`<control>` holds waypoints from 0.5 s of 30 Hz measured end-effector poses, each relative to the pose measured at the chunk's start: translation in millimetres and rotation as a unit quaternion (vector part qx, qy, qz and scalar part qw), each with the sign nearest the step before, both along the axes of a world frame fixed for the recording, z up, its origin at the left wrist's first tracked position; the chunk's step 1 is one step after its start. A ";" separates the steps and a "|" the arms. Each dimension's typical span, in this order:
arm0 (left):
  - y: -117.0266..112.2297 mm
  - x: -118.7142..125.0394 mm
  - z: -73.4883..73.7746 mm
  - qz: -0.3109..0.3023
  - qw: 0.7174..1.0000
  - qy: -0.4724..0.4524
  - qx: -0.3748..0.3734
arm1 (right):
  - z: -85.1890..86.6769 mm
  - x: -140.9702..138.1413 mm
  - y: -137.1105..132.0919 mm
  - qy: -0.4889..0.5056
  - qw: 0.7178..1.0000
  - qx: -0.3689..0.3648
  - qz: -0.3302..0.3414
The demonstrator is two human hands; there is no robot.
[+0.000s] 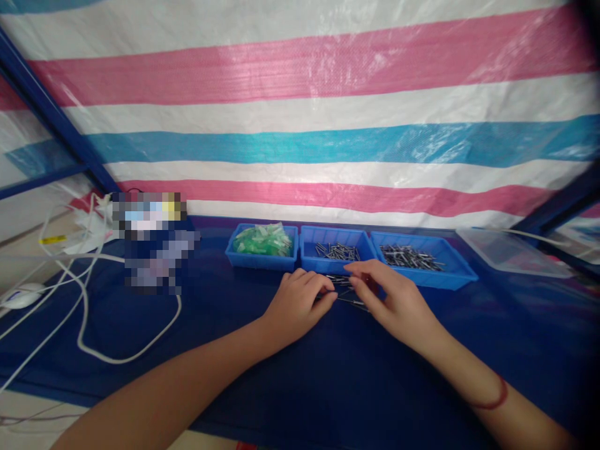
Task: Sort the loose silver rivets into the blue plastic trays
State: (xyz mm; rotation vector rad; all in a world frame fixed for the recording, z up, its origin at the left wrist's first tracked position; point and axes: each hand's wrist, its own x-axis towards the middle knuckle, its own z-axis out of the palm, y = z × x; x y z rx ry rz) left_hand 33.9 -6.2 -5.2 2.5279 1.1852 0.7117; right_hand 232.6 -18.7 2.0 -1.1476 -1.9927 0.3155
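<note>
My left hand (302, 301) is over the table just in front of the blue bins, with its fingers curled and the thumb close to the index fingertip; whatever it pinches is too small to make out. To its right, my right hand (396, 300) has thumb and index finger slightly apart, and I see nothing held between them. Thin metal pins (352, 302) lie loose on the table between the two hands, partly hidden by the fingers. Behind them, the middle blue bin (307, 256) contains short metal pins (338, 251). More metal pins (410, 257) fill the right blue bin (452, 269).
A left blue bin (262, 261) holds green and clear plastic bags (265, 240). A clear plastic lid (510, 253) lies at the right. White cables (84, 312) and a white mouse (23, 295) are on the left. A striped sheet (300, 147) hangs behind the blue table (300, 381).
</note>
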 end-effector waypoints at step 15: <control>1.5 1.5 3.0 0.010 0.945 -0.304 -0.121 | -6.4 -20.7 -3.6 0.343 0.895 -0.286 0.022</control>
